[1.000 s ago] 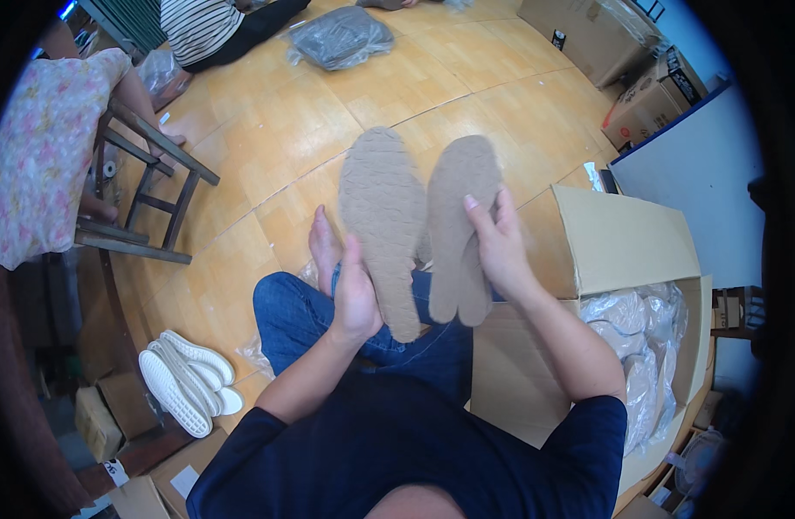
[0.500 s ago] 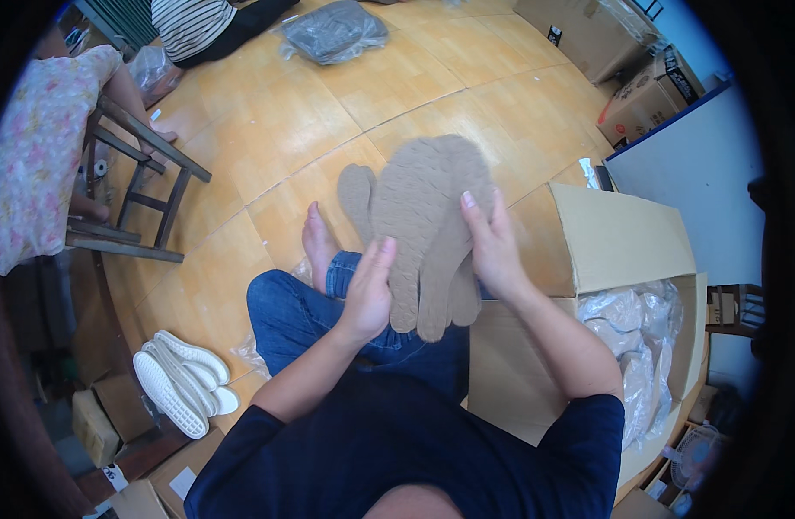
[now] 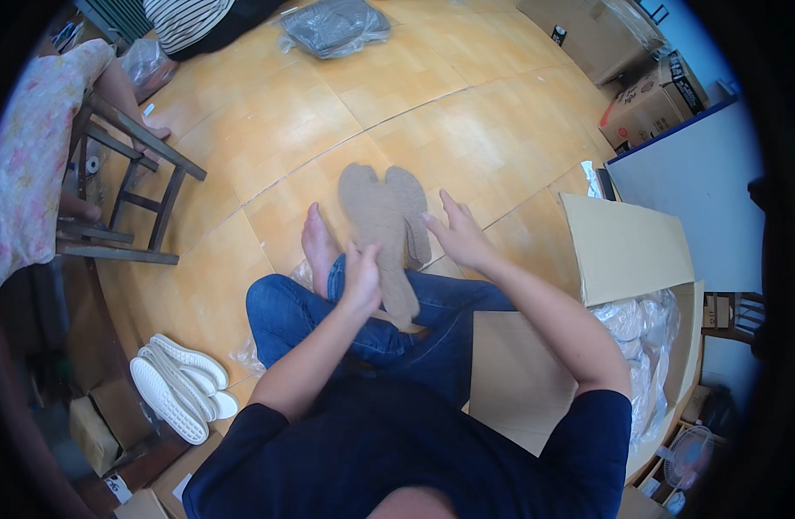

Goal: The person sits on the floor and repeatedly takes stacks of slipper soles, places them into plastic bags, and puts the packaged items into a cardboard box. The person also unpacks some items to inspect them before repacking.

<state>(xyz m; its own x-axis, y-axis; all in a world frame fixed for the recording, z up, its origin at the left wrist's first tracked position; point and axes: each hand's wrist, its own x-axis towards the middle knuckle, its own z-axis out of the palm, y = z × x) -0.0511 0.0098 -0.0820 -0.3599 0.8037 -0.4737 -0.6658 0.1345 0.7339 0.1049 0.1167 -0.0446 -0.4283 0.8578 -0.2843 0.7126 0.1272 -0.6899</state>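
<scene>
While the left hand [image 3: 361, 275] grips a brown insole [image 3: 363, 208] above the crossed legs [image 3: 289, 316], at least one other insole [image 3: 408, 199] shows partly behind it, toward the right. Progress, judged from this view: insoles are out and being handled; far ends are fanned apart, so lining them up appears undone. Full count cannot be made out. Left hand: curled closed around the insole's near half. Right hand [image 3: 460, 240]: released, fingers spread, grasping nothing; thumb at the other insole's edge, contact uncertain. Open cardboard box [image 3: 518, 372] beside the legs on the right holds plastic-wrapped bundles [image 3: 648, 333]. White shoe soles [image 3: 168, 394] lie on the left.
</scene>
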